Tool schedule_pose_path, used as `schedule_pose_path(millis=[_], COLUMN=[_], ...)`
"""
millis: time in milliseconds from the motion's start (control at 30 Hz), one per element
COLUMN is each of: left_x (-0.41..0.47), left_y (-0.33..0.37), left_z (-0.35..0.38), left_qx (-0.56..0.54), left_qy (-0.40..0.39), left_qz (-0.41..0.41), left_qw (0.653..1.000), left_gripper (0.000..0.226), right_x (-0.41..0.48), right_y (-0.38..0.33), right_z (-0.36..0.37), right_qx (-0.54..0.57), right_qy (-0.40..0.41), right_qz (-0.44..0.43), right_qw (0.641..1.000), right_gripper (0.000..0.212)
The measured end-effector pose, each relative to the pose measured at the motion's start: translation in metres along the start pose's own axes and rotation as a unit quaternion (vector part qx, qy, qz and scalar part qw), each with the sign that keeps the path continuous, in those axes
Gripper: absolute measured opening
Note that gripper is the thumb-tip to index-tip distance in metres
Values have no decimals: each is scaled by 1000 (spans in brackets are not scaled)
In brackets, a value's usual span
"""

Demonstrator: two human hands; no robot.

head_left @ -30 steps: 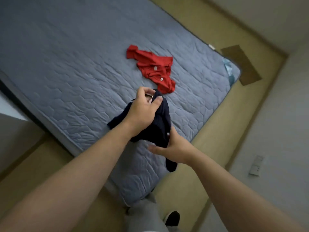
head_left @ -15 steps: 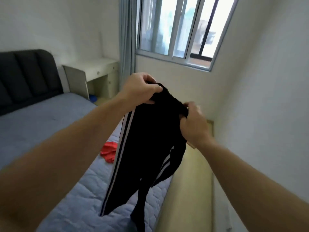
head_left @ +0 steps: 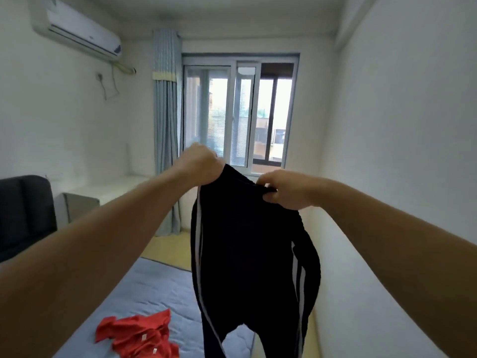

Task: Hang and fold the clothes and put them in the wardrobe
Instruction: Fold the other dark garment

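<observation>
**A:** In the head view, what are the hands doing?

**B:** Both are raised near the middle of the frame. The left hand (head_left: 200, 164) sits just off centre toward 10 o'clock, its fingers curled round one end of the waistband (head_left: 242, 178) of the black track trousers (head_left: 245, 241). The right hand (head_left: 286, 189) is just off centre toward 4 o'clock and pinches the other end between thumb and fingers.

**A:** And the trousers themselves?

**B:** They hang in the air from that grip, dropping toward 6 o'clock and running out of the bottom edge. White stripes run down both sides. The right side is bunched and folded in on itself; the left side falls straighter.

**A:** Any other clothing?

**B:** A red garment (head_left: 139, 337) lies crumpled at 7 o'clock on the grey-blue mattress (head_left: 160, 288), beside the hanging trousers. I cannot tell whether the two touch.

**A:** What about the room around them?

**B:** A window (head_left: 240, 115) stands at 12 o'clock, straight behind the hands, with a pale blue curtain (head_left: 166, 125) drawn to its left side. An air conditioner (head_left: 80, 29) is mounted on the wall at 10 o'clock, near the top corner. A dark padded headboard (head_left: 25, 215) shows at 9 o'clock against the left edge.
</observation>
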State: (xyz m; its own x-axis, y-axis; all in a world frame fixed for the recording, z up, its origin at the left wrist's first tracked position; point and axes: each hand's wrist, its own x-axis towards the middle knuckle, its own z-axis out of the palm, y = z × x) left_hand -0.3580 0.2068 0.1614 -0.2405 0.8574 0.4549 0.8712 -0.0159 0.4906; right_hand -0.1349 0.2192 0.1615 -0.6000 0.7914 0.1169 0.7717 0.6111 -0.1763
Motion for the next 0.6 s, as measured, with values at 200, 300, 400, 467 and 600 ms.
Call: schedule_pose_path(millis=[200,300,400,467,600], left_x=[-5,-2,4,9,12], left_y=[10,19,30,37,51], left_z=[19,22,20,19,26], left_qx=[-148,-112,-71,-40,1], left_qy=[-105,-127,-106,-73,-42], left_qz=[121,206,303,327,320], left_qw=[976,964,944,941,946], left_gripper=[57,43,41,28,19], right_x=[-9,-12,-22,-29,-37], right_y=[41,55,67,73,80], right_z=[-21,-19,-18,-18,-19], right_qx=[6,11,53,56,34], right_qy=[84,112,105,110,120], right_qz=[31,44,37,14,-7], right_qw=[996,993,992,992,992], right_gripper=[26,29,23,20,19])
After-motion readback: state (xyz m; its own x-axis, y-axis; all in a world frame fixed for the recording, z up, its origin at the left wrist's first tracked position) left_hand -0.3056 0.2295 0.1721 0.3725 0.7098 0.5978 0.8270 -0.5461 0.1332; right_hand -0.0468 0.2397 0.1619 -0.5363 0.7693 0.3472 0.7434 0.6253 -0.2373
